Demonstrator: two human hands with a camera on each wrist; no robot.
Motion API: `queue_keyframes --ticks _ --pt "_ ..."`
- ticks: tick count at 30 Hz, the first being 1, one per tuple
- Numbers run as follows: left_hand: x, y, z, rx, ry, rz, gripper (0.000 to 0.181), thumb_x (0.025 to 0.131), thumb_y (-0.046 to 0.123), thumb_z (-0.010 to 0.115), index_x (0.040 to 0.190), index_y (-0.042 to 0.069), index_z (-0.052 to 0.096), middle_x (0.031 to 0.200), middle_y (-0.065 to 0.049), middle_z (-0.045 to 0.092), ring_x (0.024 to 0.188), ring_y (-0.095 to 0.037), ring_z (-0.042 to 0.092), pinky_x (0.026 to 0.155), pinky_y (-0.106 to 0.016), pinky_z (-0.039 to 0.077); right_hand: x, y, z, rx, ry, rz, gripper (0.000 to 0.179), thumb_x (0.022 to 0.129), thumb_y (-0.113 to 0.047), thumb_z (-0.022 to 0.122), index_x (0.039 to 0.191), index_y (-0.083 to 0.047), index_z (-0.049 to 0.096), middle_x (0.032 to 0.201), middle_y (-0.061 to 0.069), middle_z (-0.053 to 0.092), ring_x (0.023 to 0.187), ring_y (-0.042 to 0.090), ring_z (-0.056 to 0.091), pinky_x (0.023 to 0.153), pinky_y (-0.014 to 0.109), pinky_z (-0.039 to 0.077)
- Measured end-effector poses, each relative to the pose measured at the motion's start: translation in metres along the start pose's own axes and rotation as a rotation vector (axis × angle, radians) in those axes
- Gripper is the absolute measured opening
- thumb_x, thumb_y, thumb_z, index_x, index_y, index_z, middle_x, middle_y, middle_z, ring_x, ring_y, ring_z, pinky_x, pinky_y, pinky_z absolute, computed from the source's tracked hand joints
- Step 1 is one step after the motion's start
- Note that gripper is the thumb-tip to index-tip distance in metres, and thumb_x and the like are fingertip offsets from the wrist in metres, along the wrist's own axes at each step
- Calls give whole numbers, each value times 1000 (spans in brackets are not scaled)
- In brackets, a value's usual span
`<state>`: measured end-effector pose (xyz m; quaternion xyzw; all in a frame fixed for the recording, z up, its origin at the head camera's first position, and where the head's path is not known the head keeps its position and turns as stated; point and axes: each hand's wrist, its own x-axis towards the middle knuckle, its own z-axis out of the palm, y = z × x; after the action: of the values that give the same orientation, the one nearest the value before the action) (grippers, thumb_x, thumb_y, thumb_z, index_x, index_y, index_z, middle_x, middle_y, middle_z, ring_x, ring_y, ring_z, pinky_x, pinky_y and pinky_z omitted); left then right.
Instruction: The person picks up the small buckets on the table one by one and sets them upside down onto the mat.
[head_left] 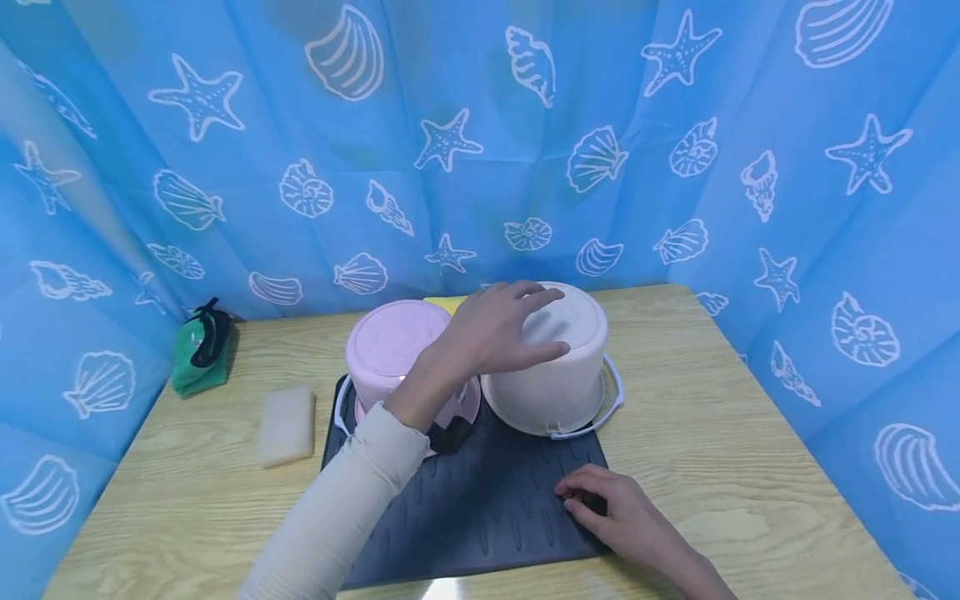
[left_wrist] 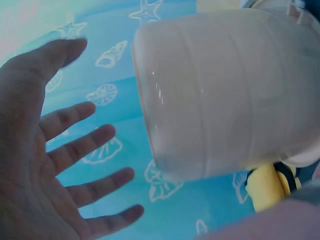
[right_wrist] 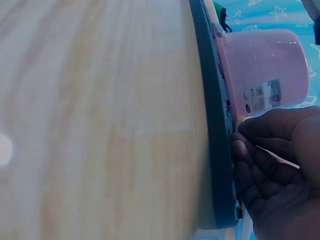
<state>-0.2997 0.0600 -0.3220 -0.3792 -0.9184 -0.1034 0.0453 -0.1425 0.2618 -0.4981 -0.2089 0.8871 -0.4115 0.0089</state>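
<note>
A white bucket (head_left: 551, 379) stands upside down on a dark ridged mat (head_left: 480, 517), its handle lying down at the right. My left hand (head_left: 513, 329) is over this bucket, in front of it in the head view; the left wrist view shows the spread fingers apart from the white bucket (left_wrist: 225, 95). To the left, a pink bucket (head_left: 397, 337) is also upside down, partly hidden by my left forearm. On the mat's right edge rests my right hand (head_left: 618, 512), fingers loosely curled and holding nothing. A label shows on the pink bucket (right_wrist: 265, 65).
A beige sponge-like block (head_left: 287, 425) lies on the wooden table (head_left: 187, 492), left of the mat. Behind it is a green pouch (head_left: 202, 350) with a black strap. Something yellow (head_left: 446, 304) shows behind the buckets. A blue shell-patterned curtain (head_left: 480, 200) surrounds the table.
</note>
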Motion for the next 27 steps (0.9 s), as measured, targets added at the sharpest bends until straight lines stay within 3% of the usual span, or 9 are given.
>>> queue_keyframes --ticks 9,17,22,27 --pt "-51 -11 -2 -94 194 18 48 96 44 59 140 25 59 139 1 58 125 -22 54 99 -44 47 6 2 -15 -58 14 -5 15 93 -9 71 106 -16 73 103 -11 67 89 3 61 77 29 55" --pt "-94 -25 3 -161 386 28 35 96 31 64 127 17 69 124 2 67 117 -17 60 101 -38 47 14 0 -31 -91 30 -11 15 94 -9 70 106 -15 73 102 -13 67 92 4 63 80 32 56" --pt "-121 -36 12 -218 454 -30 28 96 27 65 121 15 72 118 4 69 112 -15 62 95 -37 50 19 3 -44 -90 28 10 13 94 -10 70 106 -15 73 101 -12 68 89 2 62 78 31 55" --pt "-147 -46 18 -243 466 -117 27 97 26 65 122 16 71 117 5 68 111 -16 61 92 -40 52 21 9 -52 -113 39 12 14 94 -10 70 107 -15 73 102 -10 68 89 2 62 77 32 56"
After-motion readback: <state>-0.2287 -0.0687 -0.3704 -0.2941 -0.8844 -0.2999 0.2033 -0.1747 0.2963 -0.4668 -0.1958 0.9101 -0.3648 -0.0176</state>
